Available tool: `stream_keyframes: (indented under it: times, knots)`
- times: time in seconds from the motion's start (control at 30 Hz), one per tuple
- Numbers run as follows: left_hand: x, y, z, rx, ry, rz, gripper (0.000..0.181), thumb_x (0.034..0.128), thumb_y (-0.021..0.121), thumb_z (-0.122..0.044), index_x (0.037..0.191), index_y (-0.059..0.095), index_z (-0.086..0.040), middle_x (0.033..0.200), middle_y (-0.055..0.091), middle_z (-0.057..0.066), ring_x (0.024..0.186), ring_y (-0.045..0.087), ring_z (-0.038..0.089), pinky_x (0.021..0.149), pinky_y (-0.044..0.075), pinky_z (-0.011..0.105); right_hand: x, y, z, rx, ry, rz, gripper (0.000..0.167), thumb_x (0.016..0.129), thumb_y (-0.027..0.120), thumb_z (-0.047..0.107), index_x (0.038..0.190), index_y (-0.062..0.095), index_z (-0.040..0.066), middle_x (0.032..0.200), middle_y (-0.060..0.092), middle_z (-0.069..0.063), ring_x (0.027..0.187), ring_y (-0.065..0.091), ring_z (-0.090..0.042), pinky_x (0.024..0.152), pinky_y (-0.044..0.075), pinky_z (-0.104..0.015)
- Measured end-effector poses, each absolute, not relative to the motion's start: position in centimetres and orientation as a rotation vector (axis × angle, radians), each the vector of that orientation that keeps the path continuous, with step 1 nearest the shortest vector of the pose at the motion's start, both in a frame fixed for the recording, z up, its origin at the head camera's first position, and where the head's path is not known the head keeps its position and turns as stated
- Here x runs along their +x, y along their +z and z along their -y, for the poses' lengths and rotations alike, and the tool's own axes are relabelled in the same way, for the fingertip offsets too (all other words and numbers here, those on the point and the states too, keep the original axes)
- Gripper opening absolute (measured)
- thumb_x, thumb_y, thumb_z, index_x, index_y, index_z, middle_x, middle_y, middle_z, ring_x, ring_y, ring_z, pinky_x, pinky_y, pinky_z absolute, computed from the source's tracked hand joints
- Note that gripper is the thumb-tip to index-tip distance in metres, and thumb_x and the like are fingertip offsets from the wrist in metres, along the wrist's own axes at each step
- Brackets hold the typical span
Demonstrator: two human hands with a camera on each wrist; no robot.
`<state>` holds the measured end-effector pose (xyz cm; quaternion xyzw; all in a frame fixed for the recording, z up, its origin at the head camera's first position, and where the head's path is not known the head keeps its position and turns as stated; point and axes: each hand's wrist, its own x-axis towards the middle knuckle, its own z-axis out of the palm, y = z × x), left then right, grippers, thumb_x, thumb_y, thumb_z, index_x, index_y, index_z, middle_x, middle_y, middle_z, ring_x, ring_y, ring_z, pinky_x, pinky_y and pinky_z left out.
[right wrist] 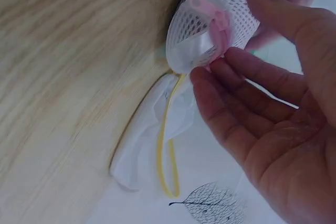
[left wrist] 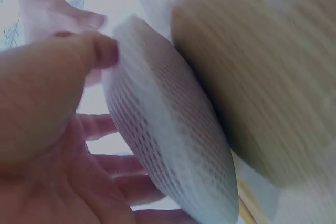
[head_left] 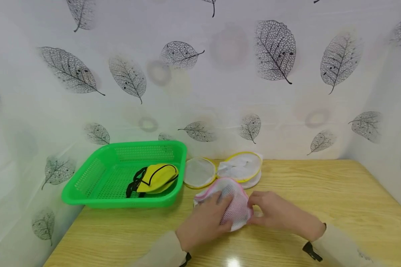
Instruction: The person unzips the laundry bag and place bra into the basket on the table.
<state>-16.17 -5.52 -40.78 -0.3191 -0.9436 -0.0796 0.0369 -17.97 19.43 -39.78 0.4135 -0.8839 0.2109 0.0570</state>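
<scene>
A white mesh laundry bag [head_left: 235,207] with a pink zip edge stands tilted on the wooden table in front of me. My left hand [head_left: 205,218] holds it from the left, thumb on the near side and fingers spread over its face. In the left wrist view the mesh bag [left wrist: 163,119] bulges between thumb and fingers. My right hand [head_left: 274,211] grips the right edge with fingertips and thumb. The right wrist view shows those fingers by the pink zip pull [right wrist: 207,9]; something white shows through the mesh.
A green plastic basket [head_left: 123,202] stands at the left, with a yellow item with black straps [head_left: 160,178] inside. Behind the mesh bag lie round white pouches with yellow rims, one at left [head_left: 200,172] and another at right [head_left: 244,167]. A leaf-print curtain [head_left: 200,96] hangs behind the table [head_left: 337,207].
</scene>
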Motion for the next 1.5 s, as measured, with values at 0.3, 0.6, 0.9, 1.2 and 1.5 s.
stream_keyframes:
  times: [0.3,0.6,0.9,1.2,1.5]
  knots:
    - [-15.3,-40.9,5.0,-0.980,-0.210,2.868,0.051,0.0976,0.061,-0.034,0.147,0.049,-0.027,0.139,0.055,0.013,0.122,0.058,0.025,0.087,0.055,0.055,-17.1,-40.3,-18.2,1.159,0.431,2.766,0.028,0.076,0.089,0.018,0.091,0.067,0.011,0.087,0.063,0.006,0.074,0.056,0.000,0.064,0.052,-0.020]
    - [-15.8,-41.3,4.8,-0.983,-0.240,2.881,0.054,0.0957,0.065,-0.054,0.139,0.054,-0.024,0.124,0.057,0.007,0.106,0.060,0.020,0.085,0.054,0.059,-17.0,-40.3,-18.3,1.217,0.377,2.787,0.024,0.076,0.083,0.006,0.096,0.070,0.007,0.090,0.067,0.002,0.077,0.061,-0.004,0.067,0.055,-0.023]
    - [-16.2,-41.0,4.3,-0.958,-0.156,2.874,0.043,0.0993,0.061,-0.052,0.134,0.057,-0.027,0.111,0.061,0.001,0.096,0.062,0.016,0.077,0.057,0.053,-16.9,-40.2,-18.8,1.271,0.434,2.703,0.017,0.079,0.080,0.002,0.085,0.068,0.012,0.080,0.067,0.007,0.071,0.057,0.002,0.061,0.049,-0.017]
    - [-16.6,-40.7,4.3,-0.974,-0.150,2.893,0.038,0.1004,0.060,-0.049,0.129,0.057,-0.025,0.104,0.063,0.002,0.088,0.064,0.020,0.068,0.057,0.049,-16.6,-40.2,-19.0,1.242,0.497,2.720,0.020,0.081,0.084,0.015,0.082,0.063,0.017,0.078,0.061,0.013,0.068,0.049,0.006,0.059,0.045,-0.016]
    - [-16.8,-40.6,4.2,-0.998,-0.182,2.933,0.037,0.1024,0.057,-0.048,0.130,0.057,-0.023,0.104,0.062,0.003,0.085,0.063,0.019,0.067,0.057,0.047,-16.7,-40.6,-18.3,1.192,0.311,2.669,0.025,0.078,0.079,0.004,0.071,0.058,0.014,0.073,0.059,0.007,0.061,0.045,0.001,0.053,0.042,-0.018]
